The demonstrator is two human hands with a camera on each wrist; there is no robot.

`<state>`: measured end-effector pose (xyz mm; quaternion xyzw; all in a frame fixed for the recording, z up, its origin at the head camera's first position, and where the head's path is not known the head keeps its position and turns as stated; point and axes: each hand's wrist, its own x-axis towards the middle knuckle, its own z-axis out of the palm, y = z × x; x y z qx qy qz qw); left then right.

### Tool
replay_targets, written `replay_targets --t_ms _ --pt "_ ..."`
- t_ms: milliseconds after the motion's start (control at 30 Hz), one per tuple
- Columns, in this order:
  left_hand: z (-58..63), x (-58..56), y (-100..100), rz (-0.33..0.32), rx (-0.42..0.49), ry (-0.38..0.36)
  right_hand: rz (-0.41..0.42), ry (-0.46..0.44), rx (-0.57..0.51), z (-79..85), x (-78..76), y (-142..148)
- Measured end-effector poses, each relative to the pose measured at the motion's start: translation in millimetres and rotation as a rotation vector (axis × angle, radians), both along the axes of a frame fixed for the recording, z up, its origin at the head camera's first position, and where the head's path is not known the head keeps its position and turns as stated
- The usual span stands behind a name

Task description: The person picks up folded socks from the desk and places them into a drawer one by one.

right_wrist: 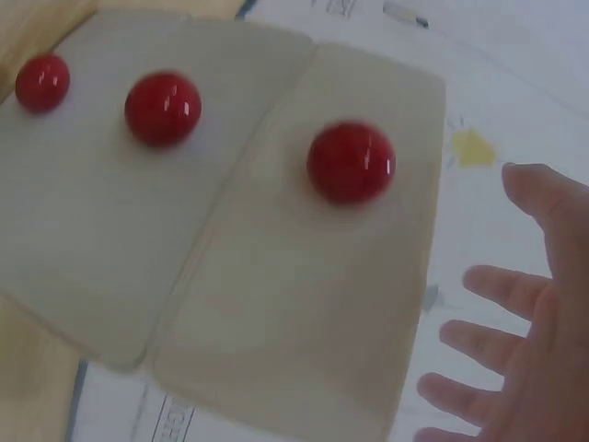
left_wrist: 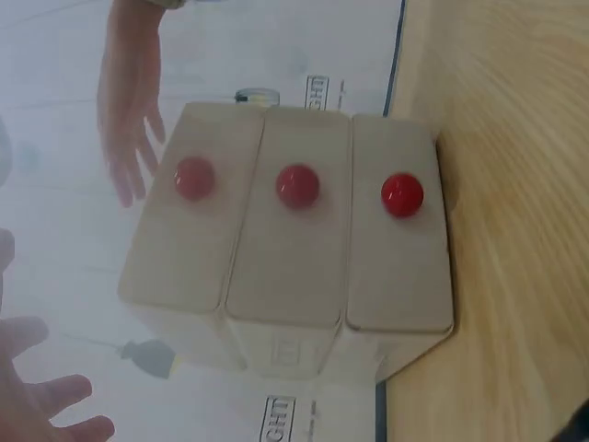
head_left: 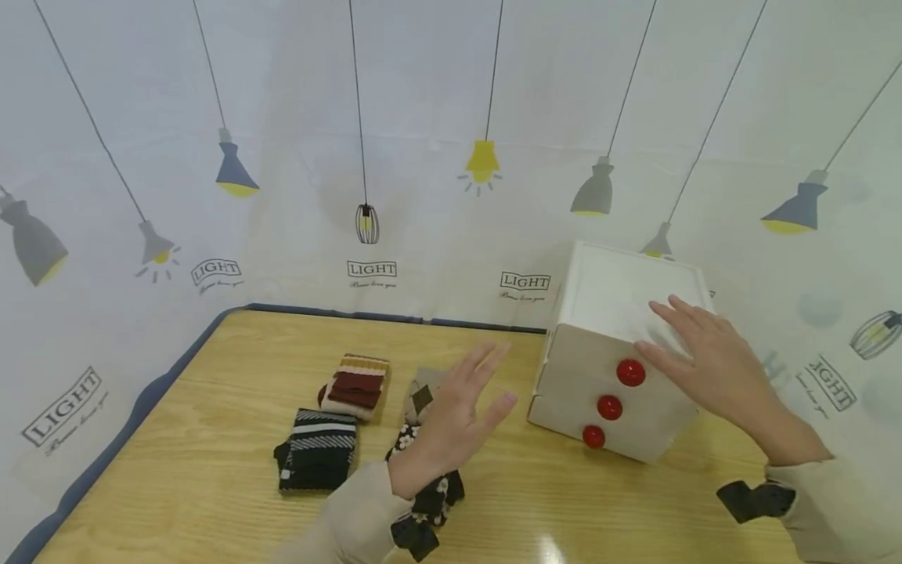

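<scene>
A white box of three drawers [head_left: 620, 313] stands at the right of the table, each drawer front bearing a round red knob [left_wrist: 402, 194]. Above its top, near the upper knob [right_wrist: 351, 162], my right hand [head_left: 705, 360] hovers with fingers spread, holding nothing. My left hand [head_left: 454, 415] is raised over the middle of the table, fingers extended and nothing in it. Beneath that hand lie a folded floral sock pair [head_left: 438, 501] and a grey argyle pair [head_left: 420, 392], both partly hidden. Further left sit a striped maroon pair [head_left: 359, 385] and a black-and-white striped pair [head_left: 320, 450].
The wooden table [head_left: 211, 439] ends at a dark blue edge [head_left: 151, 392] along the left and back. Behind it hangs a pale cloth [head_left: 423, 94] printed with lamps. The drawer box stands close to that cloth, and its drawers look closed.
</scene>
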<state>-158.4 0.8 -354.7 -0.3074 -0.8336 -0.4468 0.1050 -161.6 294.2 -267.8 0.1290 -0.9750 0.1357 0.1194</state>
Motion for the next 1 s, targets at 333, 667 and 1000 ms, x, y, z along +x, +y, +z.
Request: replay_targets --t_ms 333,667,1000 --pt "-11.9 -16.8 40 -0.148 0.204 -0.133 -0.052 -0.136 -0.164 -5.5 -3.7 40" --pt "-13.8 -31.4 71 -0.306 0.288 -0.304 0.025 -0.123 -0.166 -11.5 -0.1 63" --pt "10.8 -40.2 100 -0.319 0.029 -0.329 0.009 -0.119 -0.176 -12.5 -1.9 67"
